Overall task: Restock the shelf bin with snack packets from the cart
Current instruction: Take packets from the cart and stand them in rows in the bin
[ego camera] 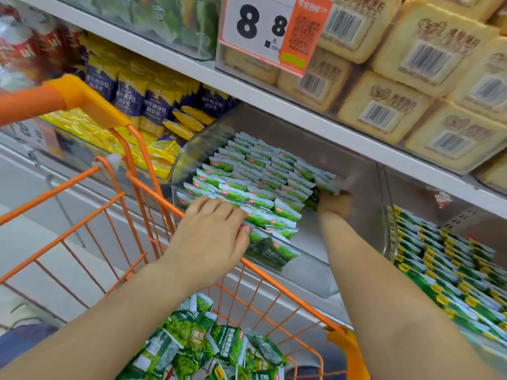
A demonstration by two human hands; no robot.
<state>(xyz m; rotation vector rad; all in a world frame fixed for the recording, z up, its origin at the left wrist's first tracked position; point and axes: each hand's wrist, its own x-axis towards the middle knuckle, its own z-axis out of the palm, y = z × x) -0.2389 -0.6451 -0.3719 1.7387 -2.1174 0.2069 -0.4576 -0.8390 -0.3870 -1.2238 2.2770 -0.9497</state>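
A clear plastic shelf bin holds several rows of green snack packets standing on edge. My left hand lies over the front rows, fingers straight, pressing the packets at the bin's near edge. My right hand reaches deep into the bin and is blurred; it touches the right end of the packet rows, fingers mostly hidden. Below, the orange wire cart holds a loose heap of green packets between my forearms.
A neighbouring bin on the right holds green and yellow packets. Yellow and blue packets fill the bin to the left. Above, a shelf carries tan biscuit packs and a price tag. The cart handle sits at left.
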